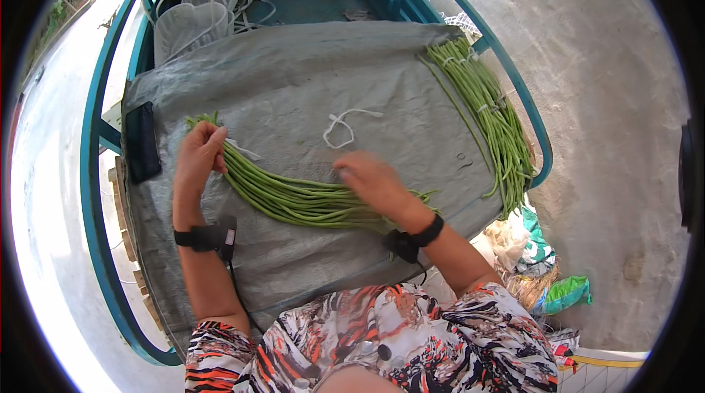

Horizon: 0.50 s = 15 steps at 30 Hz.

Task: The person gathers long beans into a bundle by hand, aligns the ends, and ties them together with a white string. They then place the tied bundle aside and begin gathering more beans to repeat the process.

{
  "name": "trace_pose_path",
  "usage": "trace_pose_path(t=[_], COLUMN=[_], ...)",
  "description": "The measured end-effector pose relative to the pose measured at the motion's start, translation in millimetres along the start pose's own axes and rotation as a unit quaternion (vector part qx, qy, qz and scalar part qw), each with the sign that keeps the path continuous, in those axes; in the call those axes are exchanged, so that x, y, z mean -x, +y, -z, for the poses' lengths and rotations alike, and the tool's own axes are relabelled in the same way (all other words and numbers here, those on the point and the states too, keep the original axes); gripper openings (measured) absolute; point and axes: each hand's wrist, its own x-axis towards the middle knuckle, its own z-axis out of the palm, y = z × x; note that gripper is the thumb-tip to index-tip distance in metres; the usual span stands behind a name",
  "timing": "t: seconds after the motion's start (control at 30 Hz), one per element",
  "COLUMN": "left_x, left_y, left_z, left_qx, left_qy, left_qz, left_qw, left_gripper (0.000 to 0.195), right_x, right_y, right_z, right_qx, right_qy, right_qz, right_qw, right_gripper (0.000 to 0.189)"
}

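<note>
A bundle of long green yard-long beans [297, 200] lies curved across a grey woven sheet [264, 84]. My left hand [202, 149] is at the bundle's left end, its fingers closed around the beans just below their tips; a white tie [242, 149] shows beside it. My right hand [369, 175], blurred, is over the bundle's right part with its fingers bent; whether it touches the beans or holds anything cannot be told. A loose white string [339, 129] with a loop lies just beyond it. More beans, tied in bundles [484, 112], lie along the sheet's right edge.
A dark phone [143, 142] lies at the sheet's left edge. Clear plastic baskets [190, 29] stand at the far left inside a teal metal cart frame [99, 90]. Bags [537, 244] and a green packet [564, 294] are on the ground at the lower right.
</note>
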Motion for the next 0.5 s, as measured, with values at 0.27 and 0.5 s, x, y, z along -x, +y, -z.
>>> trace_pose_path(t=[0.27, 0.5], left_x=[29, 51], left_y=[43, 60], left_z=[-41, -89], left_qx=[0.113, 0.173], left_qy=[-0.159, -0.244], left_qz=[0.002, 0.045], left_qw=[0.981, 0.953], left_gripper=[0.015, 0.013], right_x=[76, 81], right_y=[110, 206], right_z=[73, 153], right_qx=[0.279, 0.381], right_qy=[0.149, 0.246], right_qz=[-0.16, -0.269], right_qw=[0.935, 0.85], right_gripper=[0.026, 0.038])
